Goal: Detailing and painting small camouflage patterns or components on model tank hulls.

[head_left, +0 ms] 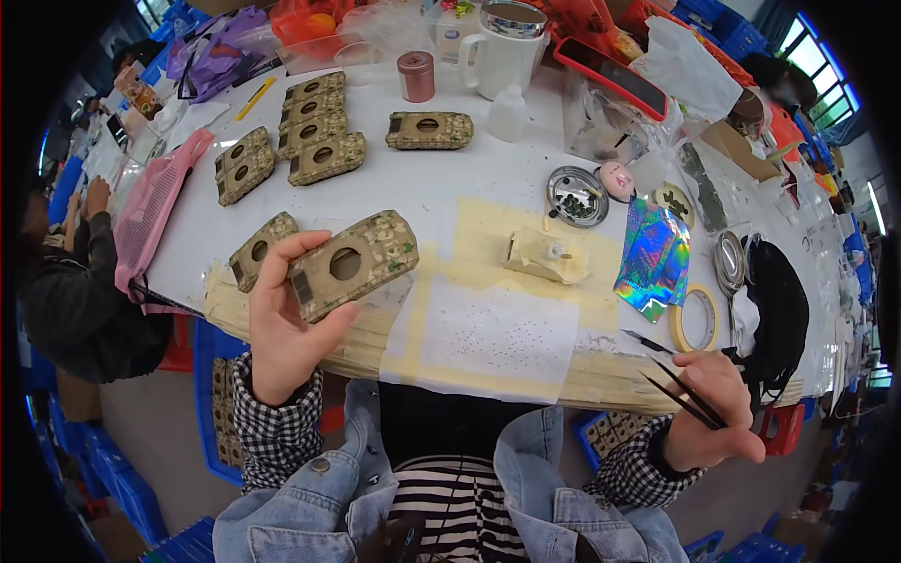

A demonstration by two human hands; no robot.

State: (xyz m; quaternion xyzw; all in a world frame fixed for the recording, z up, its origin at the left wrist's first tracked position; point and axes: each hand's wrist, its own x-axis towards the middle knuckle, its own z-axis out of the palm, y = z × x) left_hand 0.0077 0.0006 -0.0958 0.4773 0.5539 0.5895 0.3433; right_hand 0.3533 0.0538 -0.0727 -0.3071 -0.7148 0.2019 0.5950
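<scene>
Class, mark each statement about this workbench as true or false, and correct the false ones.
1. The left hand holds a camouflage shell. True.
2. The right hand holds scissors. False: it holds black tweezers.
3. A roll of tape lies on the table. True.
4. The white mug stands at the table's near edge. False: it stands at the far side.

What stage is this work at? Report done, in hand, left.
Done, apparently: camouflage shells lie in rows at the far side of the table. In hand: the left hand holds up one shell; the right hand grips tweezers. Left, perhaps: another shell beside it and a pale turret piece.
</scene>
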